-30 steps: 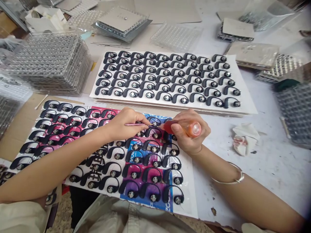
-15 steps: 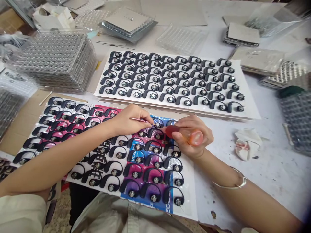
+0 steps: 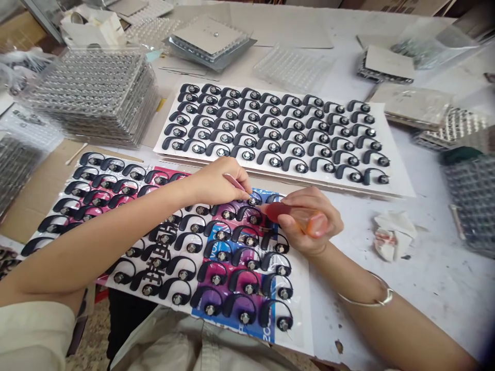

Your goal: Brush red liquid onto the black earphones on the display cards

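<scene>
My left hand (image 3: 217, 183) is closed in a pinch on a thin pink stick (image 3: 236, 183), whose tip touches a black ear-hook earpiece (image 3: 253, 200) at the top of the near sheet. My right hand (image 3: 309, 221) is wrapped round a small red and orange bottle (image 3: 297, 216), its nozzle pointing left toward that same earpiece. Both hands hover over a colourful printed sheet (image 3: 296, 288) covered with rows of black earpieces with silver centres.
A second white board (image 3: 394, 154) with several rows of earpieces lies just behind. Stacks of clear plastic trays (image 3: 93, 93) stand at the left, with more trays (image 3: 469, 201) at the right. A crumpled tissue (image 3: 392, 232) lies right of my right hand. Flat boards and trays fill the far table.
The pink stick has tilted steeper in my left hand, its tip staying on the earpiece. Both hands stay over the same spot; the view has shifted slightly.
</scene>
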Motion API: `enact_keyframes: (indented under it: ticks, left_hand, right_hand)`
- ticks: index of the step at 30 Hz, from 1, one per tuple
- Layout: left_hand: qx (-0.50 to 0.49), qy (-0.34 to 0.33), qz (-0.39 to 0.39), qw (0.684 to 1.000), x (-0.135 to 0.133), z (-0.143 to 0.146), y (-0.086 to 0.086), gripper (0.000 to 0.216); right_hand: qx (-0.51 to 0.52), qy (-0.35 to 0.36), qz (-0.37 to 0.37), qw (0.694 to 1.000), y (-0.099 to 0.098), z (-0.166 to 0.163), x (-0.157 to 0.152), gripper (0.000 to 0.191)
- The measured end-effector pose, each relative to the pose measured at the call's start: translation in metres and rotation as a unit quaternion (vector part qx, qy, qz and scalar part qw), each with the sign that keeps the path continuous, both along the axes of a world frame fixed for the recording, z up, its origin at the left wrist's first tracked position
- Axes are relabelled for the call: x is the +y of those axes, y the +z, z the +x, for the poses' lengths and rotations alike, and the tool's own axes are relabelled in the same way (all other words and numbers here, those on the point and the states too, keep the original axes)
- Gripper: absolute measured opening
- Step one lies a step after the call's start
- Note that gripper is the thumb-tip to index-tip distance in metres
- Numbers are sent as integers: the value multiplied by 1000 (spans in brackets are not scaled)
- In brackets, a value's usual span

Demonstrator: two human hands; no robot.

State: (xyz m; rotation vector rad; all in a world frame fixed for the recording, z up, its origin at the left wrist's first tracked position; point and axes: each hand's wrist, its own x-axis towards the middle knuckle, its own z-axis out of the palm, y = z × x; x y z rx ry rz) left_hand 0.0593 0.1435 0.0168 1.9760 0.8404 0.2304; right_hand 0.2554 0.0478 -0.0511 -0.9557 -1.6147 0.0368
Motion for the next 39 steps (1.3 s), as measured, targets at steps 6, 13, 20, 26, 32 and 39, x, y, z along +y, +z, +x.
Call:
enact_keyframes:
  ticks: [6, 13, 20, 26, 32, 39]
  left_hand:
    - [-5, 10, -24, 1000, -1, -4, -2, 5]
    - [-14, 11, -31, 999, 1, -4, -3, 6]
    - [-24, 8, -33, 999, 2, -4, -1, 5]
    - [-21, 8, -31, 999, 2, -4, -2, 6]
    - [-21, 8, -34, 999, 1, -4, -3, 6]
    - [-23, 26, -37, 999, -1, -6, -4, 5]
  right_hand:
    - [-4, 11, -12, 1000, 3, -1, -1, 18]
    - [-7, 13, -1, 1000, 2, -2, 0, 19]
    - [-37, 6, 6, 999, -1, -1, -3, 23]
    - [-69, -1, 14, 998, 0, -1, -3, 24]
    - [-72, 1, 12, 997, -1, 0, -3, 28]
    - [-8, -9, -17, 1000, 0, -6, -2, 19]
